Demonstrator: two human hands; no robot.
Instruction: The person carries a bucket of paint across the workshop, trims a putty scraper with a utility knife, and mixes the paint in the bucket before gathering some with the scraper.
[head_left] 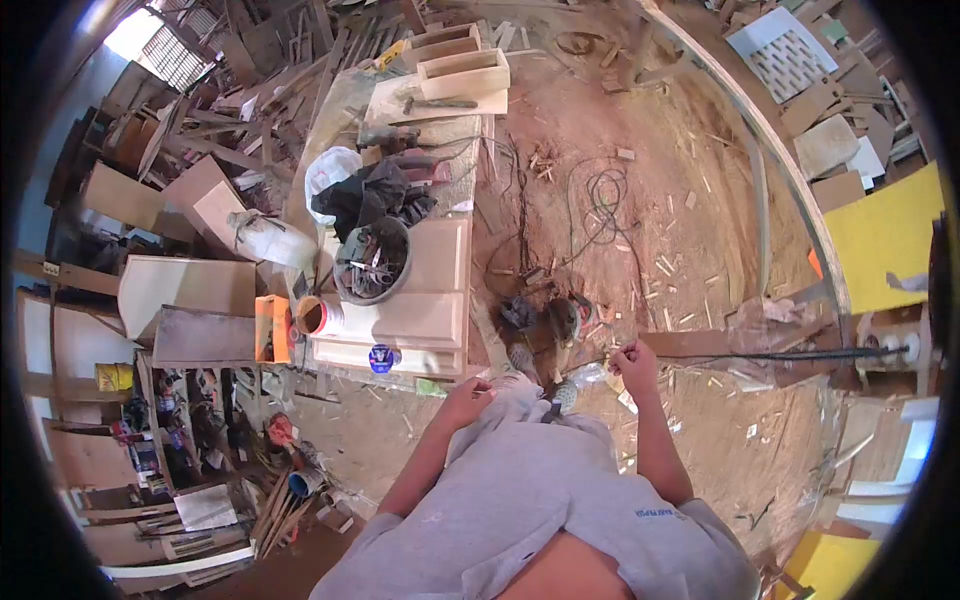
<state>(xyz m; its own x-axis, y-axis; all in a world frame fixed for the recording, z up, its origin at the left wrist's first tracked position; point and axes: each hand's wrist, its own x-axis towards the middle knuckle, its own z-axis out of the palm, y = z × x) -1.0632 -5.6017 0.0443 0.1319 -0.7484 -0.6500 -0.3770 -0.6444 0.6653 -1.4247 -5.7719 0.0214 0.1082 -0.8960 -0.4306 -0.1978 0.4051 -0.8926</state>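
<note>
Left hand (468, 403): fingers loosely curled, beside the grey clothing (515, 408); whether it gripped any cloth could not be told.
Right hand (634, 362): raised, fingers bent; anything pinched was too small to tell. 1 clear plastic item (588, 375) was near it.
Panelled board (438, 335): lay flat, ahead and left, under 1 bucket (378, 299) of tools and 1 blue-topped tin (381, 358).
Risks: a bump could have knocked the tin over; dragging the bucket could have scratched the board; the looped cable (627, 238) could have snagged a foot.
</note>
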